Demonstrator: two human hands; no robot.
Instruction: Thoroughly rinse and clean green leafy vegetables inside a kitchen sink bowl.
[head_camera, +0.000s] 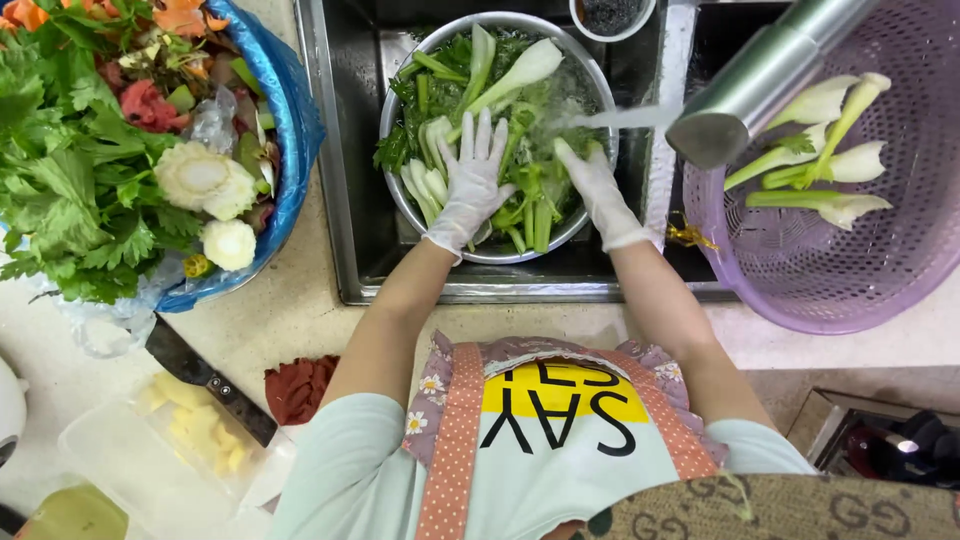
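Your gloved left hand (472, 178) lay spread flat on bok choy stalks (520, 190) in the steel bowl (400, 95), right hand (598, 190) open under the tap stream (620, 117); best rinsed stalk by stalk.

The right hand (592, 190) has its fingertips sunk among wet greens (520, 170), so its grip cannot be told; the purple basket (800, 290) runs off the right edge, the small dark bowl (612, 15) off the top, and the knife (205, 378) blade hides behind a plastic tub (150, 470)

Both gloved hands, left (473, 180) and right (597, 190), open, fingers spread.
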